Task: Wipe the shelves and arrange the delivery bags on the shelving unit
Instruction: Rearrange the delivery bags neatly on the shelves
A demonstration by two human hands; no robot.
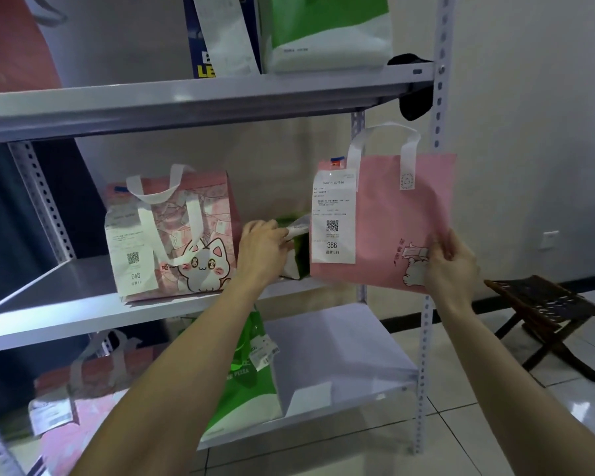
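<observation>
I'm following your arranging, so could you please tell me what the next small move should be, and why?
Probably slide the green bag left, toward the cat-print bag. The left hand grips it on the middle shelf, and the right hand holds the pink bag with receipt 366 just beside it, seemingly needing that space to be set down.

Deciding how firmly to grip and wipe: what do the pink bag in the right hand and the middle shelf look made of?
Pink bag: likely matte non-woven fabric; it creases softly where the right hand grips it, with white strap handles. Coated paper is possible. Middle shelf: probably painted metal, smooth pale grey with a light sheen, on perforated angle posts.
</observation>
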